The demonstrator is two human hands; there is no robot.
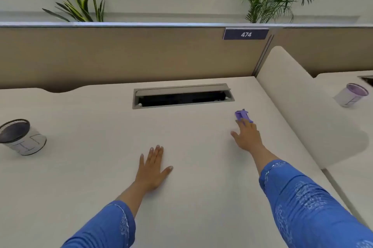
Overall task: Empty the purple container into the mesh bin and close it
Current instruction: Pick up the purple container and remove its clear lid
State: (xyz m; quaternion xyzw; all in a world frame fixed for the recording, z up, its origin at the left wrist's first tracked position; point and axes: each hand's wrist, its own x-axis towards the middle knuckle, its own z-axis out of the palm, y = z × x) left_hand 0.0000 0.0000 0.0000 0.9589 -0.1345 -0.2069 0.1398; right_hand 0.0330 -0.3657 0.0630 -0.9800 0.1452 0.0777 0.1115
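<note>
Purple plastic container (243,115), small w/ a raised clip on top, lies on the pale beige desk (101,167), right of centre. Fingertips of the right hand (246,136) rest on its near end, fingers extended, thumb splayed left; no closed grip visible. Left hand (151,169) lies flat on the desk, palm down, fingers spread, holding nothing. Blue patterned sleeves cover both forearms. Black mesh bin (21,136) w/ white wrap stands far left, well apart from the container. Open grey cable hatch (182,95) sits behind the hands. White cup w/ purple rim (352,94) is on the neighbouring desk, beyond a rounded divider (292,96).
</note>
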